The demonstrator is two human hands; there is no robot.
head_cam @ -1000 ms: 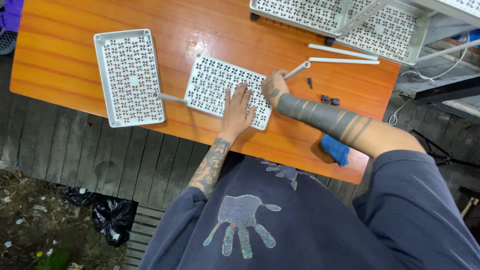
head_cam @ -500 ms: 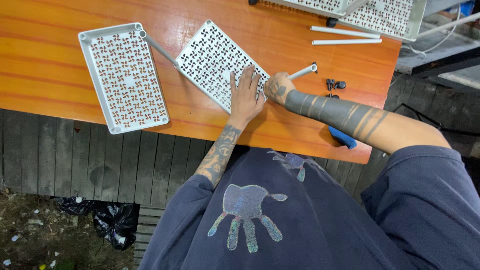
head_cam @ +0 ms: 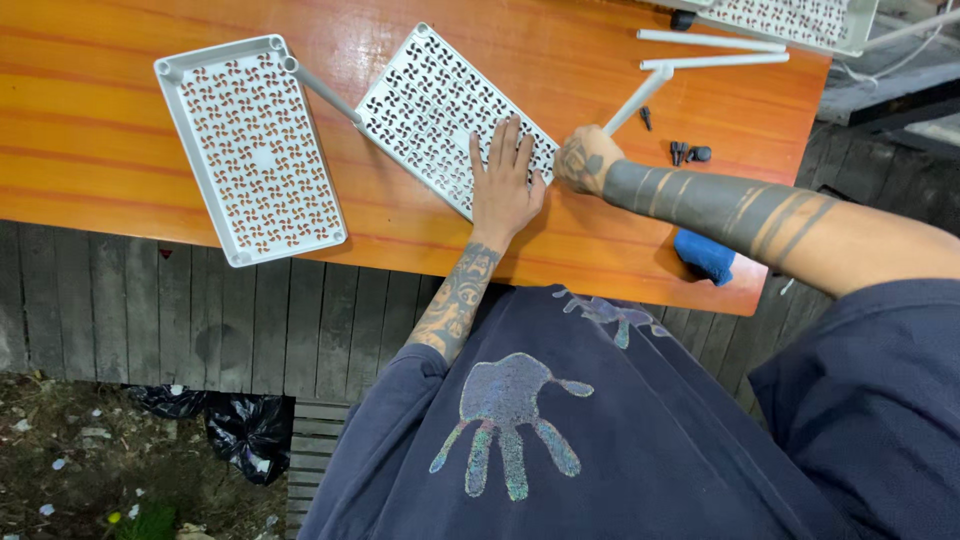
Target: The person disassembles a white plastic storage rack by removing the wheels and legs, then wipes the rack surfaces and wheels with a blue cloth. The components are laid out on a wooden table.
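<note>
On the orange table point(head_cam: 120, 120), the perforated white panel point(head_cam: 430, 100) lies tilted, just right of a second white tray point(head_cam: 250, 150). Left hand point(head_cam: 505, 185) pressed flat on the panel's lower corner, fingers spread. Right hand point(head_cam: 585, 160), just right of that corner, fist closed around a white tube point(head_cam: 638, 98). Small dark screws point(head_cam: 688, 152) farther right.

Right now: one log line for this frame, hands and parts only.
left hand: flat on perforated white panel | right hand: gripping white tube at panel corner | second perforated tray: left, untouched | surface: orange table
</note>
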